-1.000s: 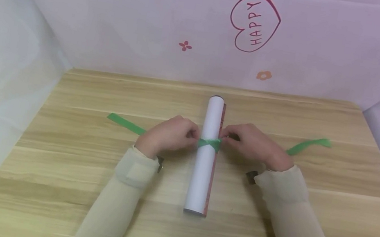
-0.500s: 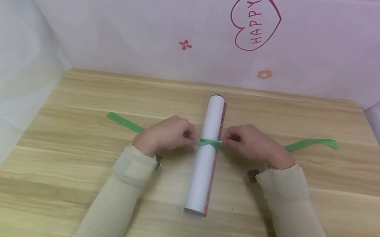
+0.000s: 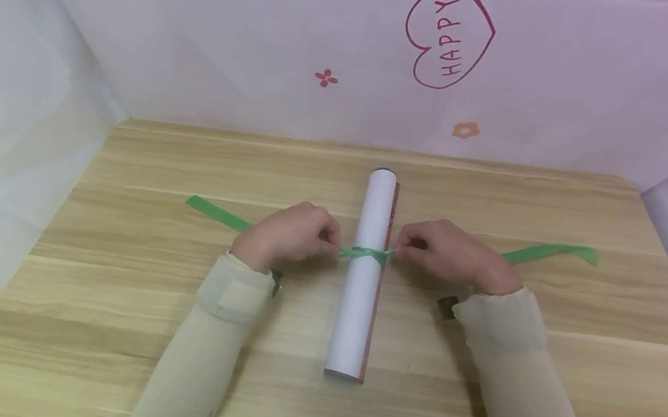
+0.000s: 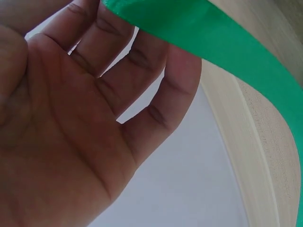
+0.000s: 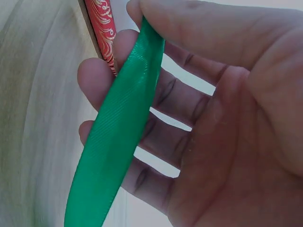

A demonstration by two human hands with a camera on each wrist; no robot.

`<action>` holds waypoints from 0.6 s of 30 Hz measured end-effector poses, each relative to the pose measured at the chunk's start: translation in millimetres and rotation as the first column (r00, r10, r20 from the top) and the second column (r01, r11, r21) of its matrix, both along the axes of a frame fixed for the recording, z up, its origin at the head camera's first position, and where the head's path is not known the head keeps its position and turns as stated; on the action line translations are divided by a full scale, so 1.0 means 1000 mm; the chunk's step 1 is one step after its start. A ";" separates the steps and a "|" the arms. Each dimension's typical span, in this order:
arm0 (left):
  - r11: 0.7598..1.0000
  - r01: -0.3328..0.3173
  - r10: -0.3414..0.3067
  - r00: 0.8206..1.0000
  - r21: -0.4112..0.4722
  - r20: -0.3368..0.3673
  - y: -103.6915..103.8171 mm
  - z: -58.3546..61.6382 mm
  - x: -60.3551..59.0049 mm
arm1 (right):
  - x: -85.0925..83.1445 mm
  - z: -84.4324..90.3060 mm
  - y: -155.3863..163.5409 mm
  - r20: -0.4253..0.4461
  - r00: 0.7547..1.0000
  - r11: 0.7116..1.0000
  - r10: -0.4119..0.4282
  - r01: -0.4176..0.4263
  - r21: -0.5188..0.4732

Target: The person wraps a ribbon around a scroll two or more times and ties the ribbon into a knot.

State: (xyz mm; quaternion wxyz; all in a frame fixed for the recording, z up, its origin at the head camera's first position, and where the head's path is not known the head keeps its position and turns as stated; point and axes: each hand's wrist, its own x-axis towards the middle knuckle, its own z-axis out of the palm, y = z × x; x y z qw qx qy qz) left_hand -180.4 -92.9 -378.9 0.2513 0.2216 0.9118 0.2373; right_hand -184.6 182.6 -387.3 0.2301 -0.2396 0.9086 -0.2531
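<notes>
Both sleeved forearms reach in from the table's near edge, the left hand (image 3: 290,234) and right hand (image 3: 454,255) facing each other with fingers curled, each pinching between thumb and fingertips.

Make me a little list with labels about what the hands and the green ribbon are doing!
Left hand: pinches the green ribbon just left of the paper roll
Right hand: pinches the ribbon just right of the roll
Ribbon: crossed over the roll's middle, both ends trailing out sideways
Roll: white, red patterned edge, lying on the wooden table
Behind: pink wall with a HAPPY heart
</notes>
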 end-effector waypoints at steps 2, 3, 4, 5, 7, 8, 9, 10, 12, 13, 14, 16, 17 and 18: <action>1.000 0.001 -0.001 1.000 -0.004 0.000 0.000 0.000 0.000 | 0.000 -0.001 0.001 0.004 1.000 1.000 0.002 -0.002 -0.005; 1.000 0.002 -0.002 1.000 -0.005 0.001 -0.001 0.000 0.000 | -0.001 -0.001 0.001 0.006 1.000 1.000 0.003 -0.003 -0.006; 1.000 0.001 -0.001 1.000 -0.006 0.006 -0.001 0.001 0.000 | -0.001 -0.002 0.001 0.010 1.000 1.000 0.002 -0.002 -0.006; 1.000 0.000 0.000 1.000 -0.006 0.010 -0.002 0.001 0.000 | -0.001 -0.002 0.001 0.011 1.000 1.000 0.004 -0.004 -0.005; 1.000 0.000 0.001 1.000 -0.007 0.018 -0.002 0.002 0.000 | -0.001 -0.002 0.001 0.014 1.000 1.000 0.008 -0.008 -0.004; 1.000 -0.001 0.001 1.000 -0.007 0.020 -0.003 0.003 0.000 | -0.002 -0.002 0.002 0.017 1.000 1.000 0.007 -0.007 -0.003; 1.000 -0.001 0.001 1.000 -0.008 0.022 -0.003 0.003 0.000 | -0.002 -0.002 0.001 0.020 1.000 1.000 0.007 -0.007 -0.003; 1.000 -0.001 0.001 1.000 -0.009 0.024 -0.003 0.004 0.000 | -0.002 -0.002 0.001 0.022 1.000 1.000 0.007 -0.007 -0.004; 1.000 0.000 0.000 1.000 -0.011 0.024 -0.003 0.004 0.000 | -0.002 -0.002 0.002 0.021 1.000 1.000 0.007 -0.007 -0.002; 1.000 0.000 0.000 1.000 -0.010 0.025 -0.003 0.004 0.000 | -0.002 -0.002 0.002 0.020 1.000 1.000 0.007 -0.007 -0.002; 1.000 0.000 0.000 1.000 -0.011 0.026 -0.003 0.005 0.000 | -0.002 -0.002 0.002 0.018 1.000 1.000 0.007 -0.007 -0.001; 1.000 0.000 0.001 1.000 -0.012 0.029 -0.004 0.004 0.000 | -0.002 -0.002 0.002 0.015 1.000 1.000 0.004 -0.004 0.005; 1.000 -0.003 0.003 1.000 -0.013 0.031 -0.003 0.004 0.000 | -0.002 -0.002 0.002 0.014 1.000 1.000 0.001 -0.001 0.009; 1.000 -0.004 0.004 0.999 -0.014 0.032 -0.003 0.004 0.000 | -0.002 -0.002 0.002 0.014 1.000 1.000 0.001 -0.001 0.011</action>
